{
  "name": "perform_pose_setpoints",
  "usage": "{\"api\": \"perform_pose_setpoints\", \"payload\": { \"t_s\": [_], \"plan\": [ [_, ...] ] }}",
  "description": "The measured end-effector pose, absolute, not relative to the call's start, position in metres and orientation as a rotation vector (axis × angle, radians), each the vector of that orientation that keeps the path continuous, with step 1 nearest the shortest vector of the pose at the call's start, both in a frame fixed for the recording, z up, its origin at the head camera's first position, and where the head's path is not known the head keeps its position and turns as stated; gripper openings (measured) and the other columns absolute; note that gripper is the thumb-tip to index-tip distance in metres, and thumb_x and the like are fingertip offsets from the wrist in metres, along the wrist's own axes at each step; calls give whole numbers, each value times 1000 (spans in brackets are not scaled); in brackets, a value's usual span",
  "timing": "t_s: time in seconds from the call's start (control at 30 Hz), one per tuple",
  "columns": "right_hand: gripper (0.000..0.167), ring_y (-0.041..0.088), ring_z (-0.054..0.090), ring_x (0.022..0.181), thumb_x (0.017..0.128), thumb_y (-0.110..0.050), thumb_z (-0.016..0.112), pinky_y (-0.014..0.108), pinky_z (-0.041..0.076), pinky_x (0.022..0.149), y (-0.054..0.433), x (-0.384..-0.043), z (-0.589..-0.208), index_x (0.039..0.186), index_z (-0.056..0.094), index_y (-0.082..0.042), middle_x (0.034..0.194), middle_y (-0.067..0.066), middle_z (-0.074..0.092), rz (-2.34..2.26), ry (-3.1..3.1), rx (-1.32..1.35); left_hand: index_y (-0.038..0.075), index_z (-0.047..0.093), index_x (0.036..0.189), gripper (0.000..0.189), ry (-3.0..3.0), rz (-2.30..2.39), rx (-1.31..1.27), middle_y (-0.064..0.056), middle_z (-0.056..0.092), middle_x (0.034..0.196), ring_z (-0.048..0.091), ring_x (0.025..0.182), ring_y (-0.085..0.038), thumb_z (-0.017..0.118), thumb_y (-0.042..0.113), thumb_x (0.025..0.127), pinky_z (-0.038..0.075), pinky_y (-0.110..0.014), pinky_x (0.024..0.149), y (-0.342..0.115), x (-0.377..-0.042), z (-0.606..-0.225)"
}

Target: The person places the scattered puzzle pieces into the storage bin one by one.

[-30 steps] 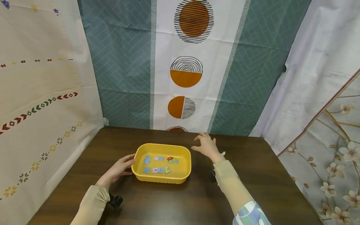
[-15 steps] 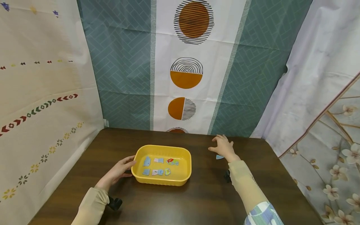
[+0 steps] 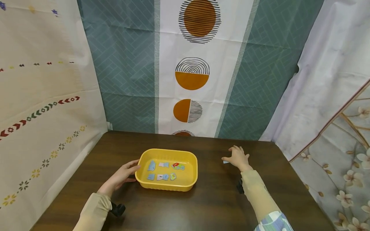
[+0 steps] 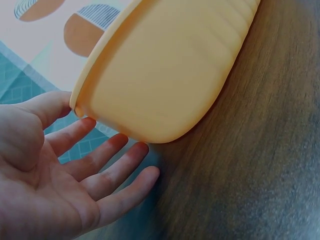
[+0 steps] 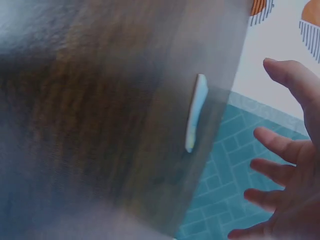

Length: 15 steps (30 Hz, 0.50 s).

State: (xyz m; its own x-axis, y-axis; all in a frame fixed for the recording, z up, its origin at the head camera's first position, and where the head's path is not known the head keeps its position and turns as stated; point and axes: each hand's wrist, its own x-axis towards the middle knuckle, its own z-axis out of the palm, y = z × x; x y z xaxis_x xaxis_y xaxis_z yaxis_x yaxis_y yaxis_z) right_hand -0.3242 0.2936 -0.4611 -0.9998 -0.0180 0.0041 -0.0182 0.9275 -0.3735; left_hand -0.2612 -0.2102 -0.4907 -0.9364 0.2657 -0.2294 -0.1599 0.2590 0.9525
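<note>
A yellow plastic tray (image 3: pixel 166 187) stands on the brown table, with several small flat printed pieces (image 3: pixel 163 177) lying in it, light blue, pink and multicoloured. My left hand (image 3: pixel 123 175) holds the tray's left end, thumb at the rim and fingers spread against the outer wall (image 4: pixel 160 90). Right of the tray, my right hand (image 3: pixel 238 158) hovers, its fingers spread and holding nothing. Just below and left of it a light-blue flat piece (image 3: pixel 226 162) lies on the table, mostly hidden by the hand; the right wrist view shows this piece (image 5: pixel 197 114) nearly edge-on.
The wooden table (image 3: pixel 185 211) reaches back to a green and white patterned curtain (image 3: pixel 190 112). A pale cloth (image 3: pixel 49 128) hangs on the left, a flowered one (image 3: pixel 341 160) on the right. Both wrists carry a black camera (image 3: pixel 118 209).
My right hand has moved to the right, from beside the tray's right end to near the blue piece. My left hand and the tray stay in place.
</note>
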Motion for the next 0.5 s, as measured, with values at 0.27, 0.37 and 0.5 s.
{"api": "perform_pose_setpoints", "payload": {
  "t_s": [0.27, 0.37, 0.5],
  "plan": [
    [67, 60, 19, 138, 84, -40, 74, 85, 16, 97, 297, -326, -472, 128, 57, 9, 147, 31, 38, 572, -3102, -82, 0, 24, 153, 62, 2197, 1709, 110, -30, 35, 149, 50, 126, -41, 47, 30, 104, 53, -50, 93, -212, -261, -490],
    [66, 60, 19, 138, 84, -40, 73, 85, 16, 96, 298, -327, -475, 126, 58, 10, 144, 31, 40, 566, -3106, -93, 0, 24, 153, 63, 2190, 1709, 120, -29, 35, 149, 51, 126, -41, 48, 31, 104, 53, -50, 93, -212, -261, -490],
    [68, 62, 17, 138, 84, -41, 73, 86, 14, 96, 300, -327, -477, 124, 58, 12, 145, 33, 39, 576, -3108, -104, 0, 24, 153, 64, 2194, 1704, 123, -29, 35, 150, 51, 125, -40, 49, 32, 104, 53, -50, 93, -211, -261, -490]
  ]
}}
